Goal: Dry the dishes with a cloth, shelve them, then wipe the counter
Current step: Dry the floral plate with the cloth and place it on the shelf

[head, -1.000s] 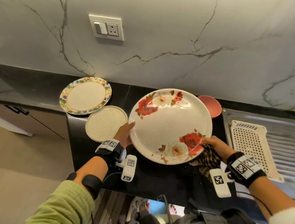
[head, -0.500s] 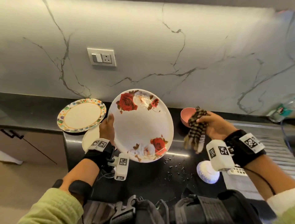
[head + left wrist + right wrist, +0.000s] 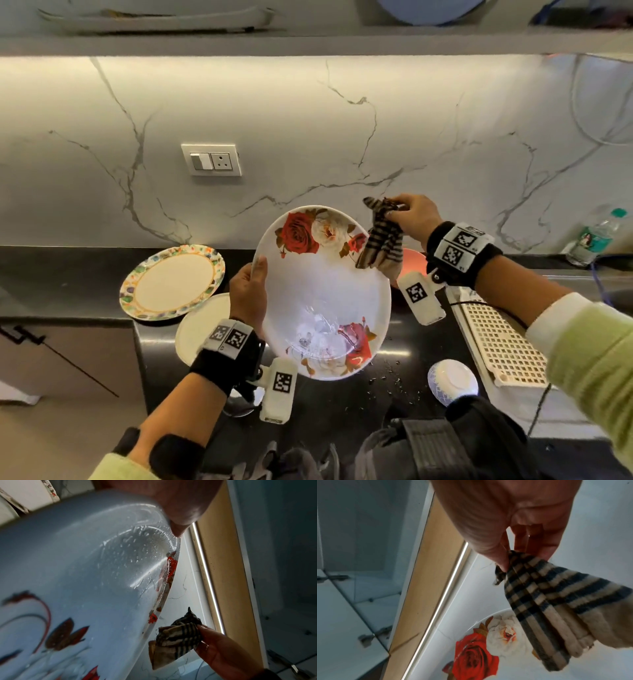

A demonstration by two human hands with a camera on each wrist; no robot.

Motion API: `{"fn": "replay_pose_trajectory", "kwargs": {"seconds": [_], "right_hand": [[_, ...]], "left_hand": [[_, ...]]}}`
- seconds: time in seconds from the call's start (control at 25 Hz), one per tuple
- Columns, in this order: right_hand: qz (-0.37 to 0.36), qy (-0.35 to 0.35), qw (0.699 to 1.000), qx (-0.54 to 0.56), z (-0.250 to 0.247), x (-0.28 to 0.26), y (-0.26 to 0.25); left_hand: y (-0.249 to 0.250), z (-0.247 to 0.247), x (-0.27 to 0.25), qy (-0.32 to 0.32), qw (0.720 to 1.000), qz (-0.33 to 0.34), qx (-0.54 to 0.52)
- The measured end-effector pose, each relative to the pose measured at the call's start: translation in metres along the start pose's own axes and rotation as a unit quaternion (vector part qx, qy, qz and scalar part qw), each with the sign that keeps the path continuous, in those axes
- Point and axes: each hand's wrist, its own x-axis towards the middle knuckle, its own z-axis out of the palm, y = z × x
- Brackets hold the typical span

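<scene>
- Above the black counter [image 3: 342, 404], the left hand [image 3: 248, 298] holds a big white rose plate [image 3: 322, 291] by its left edge, with the thumb on the rim and the plate tilted up off the counter.
- Water drops sit on the plate near the lower red rose.
- The right hand [image 3: 416, 219] pinches a checked cloth [image 3: 380, 236] by its top, and the cloth hangs down beside the plate's upper right edge.
- In the right wrist view, the fingertips [image 3: 503, 562] squeeze the bunched top of the cloth.
- To the left of the left hand, a plate with a colourful rim [image 3: 173, 281] and a plain cream plate [image 3: 200, 327] lie on the counter.
- Below the right hand are a pink bowl [image 3: 412, 262], a small white bowl [image 3: 452, 382] turned upside down, and a white drying rack [image 3: 503, 342].
- Small water drops lie on the counter below the rose plate.
</scene>
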Motion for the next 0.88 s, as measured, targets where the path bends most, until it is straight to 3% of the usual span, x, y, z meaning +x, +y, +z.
{"fn": "replay_pose_trajectory", "kwargs": {"seconds": [0.12, 0.16, 0.28, 0.36, 0.48, 0.56, 0.64, 0.76, 0.88], "right_hand": [[-0.058, 0.058, 0.997, -0.008, 0.021, -0.01, -0.019], [-0.079, 0.025, 0.997, 0.006, 0.035, -0.018, -0.024], [-0.156, -0.168, 0.973, -0.014, 0.073, -0.042, -0.022], [-0.216, -0.229, 0.942, -0.117, 0.077, -0.047, -0.009], [-0.331, -0.2, 0.85, -0.357, 0.062, -0.04, 0.008], [-0.351, -0.178, 0.826, -0.404, 0.05, -0.03, 0.017], [-0.32, -0.152, 0.853, -0.384, 0.043, -0.025, 0.022], [-0.243, -0.08, 0.92, -0.297, 0.045, -0.031, 0.026], [-0.098, 0.019, 0.975, -0.201, 0.064, -0.049, 0.03]], "left_hand": [[-0.006, 0.008, 0.002, -0.006, 1.0, 0.002, -0.008], [-0.004, 0.012, 0.001, -0.013, 1.0, 0.004, -0.015], [0.003, 0.02, 0.0, -0.023, 0.999, -0.005, -0.046], [0.006, 0.018, -0.001, -0.022, 0.997, -0.014, -0.074], [0.011, 0.013, -0.003, -0.041, 0.995, 0.01, -0.091], [0.013, 0.011, -0.006, -0.053, 0.994, 0.038, -0.091], [0.014, 0.01, -0.007, -0.063, 0.992, 0.059, -0.095], [0.013, 0.01, -0.009, -0.06, 0.988, 0.079, -0.115], [0.016, 0.014, -0.013, -0.045, 0.984, 0.131, -0.111]]}}
